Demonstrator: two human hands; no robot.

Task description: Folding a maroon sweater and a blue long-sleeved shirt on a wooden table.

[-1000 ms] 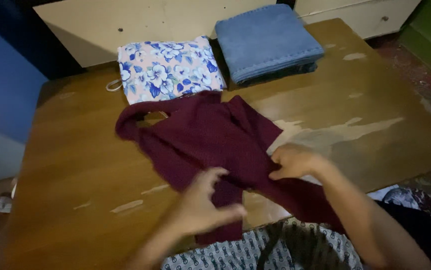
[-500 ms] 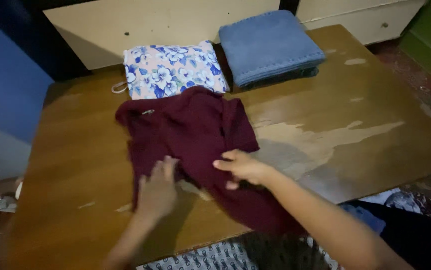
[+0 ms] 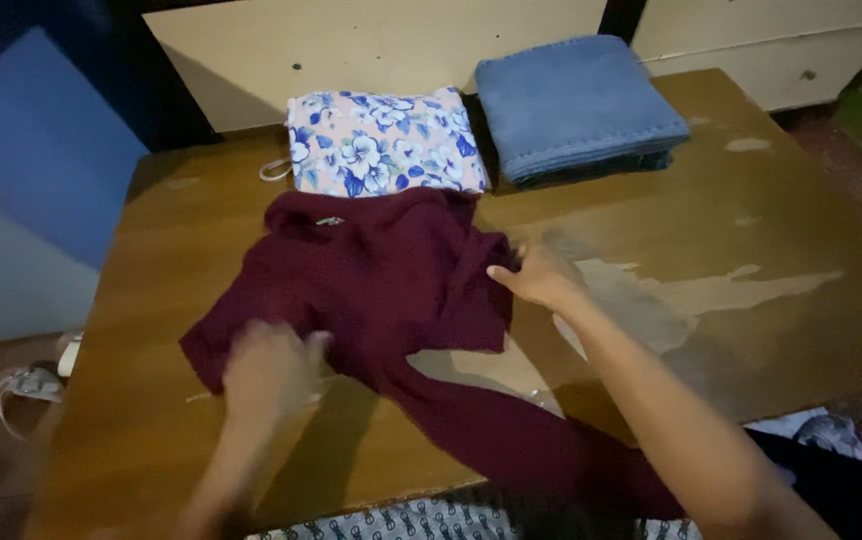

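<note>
A dark red top (image 3: 381,285) lies spread on the wooden bench (image 3: 751,250), its collar end toward the far side and one long sleeve trailing back toward the person and off the near edge on the right. So the garment's long line runs from the far left down to the near right.

The left hand (image 3: 273,368) is on the near left part of the cloth, by its lower left corner; it is blurred, and I cannot tell whether its fingers lie flat or pinch the fabric. The right hand (image 3: 539,278) sits at the right edge of the body of the top, fingers curled together at the cloth's edge as if pinching it. Each hand has its own side of the garment, and the trailing sleeve lies nearer the right arm.

Just beyond the collar, touching or nearly so, lies a folded flowered cloth (image 3: 383,143), and beside that a folded blue cloth (image 3: 576,105), both against the far edge.
</note>
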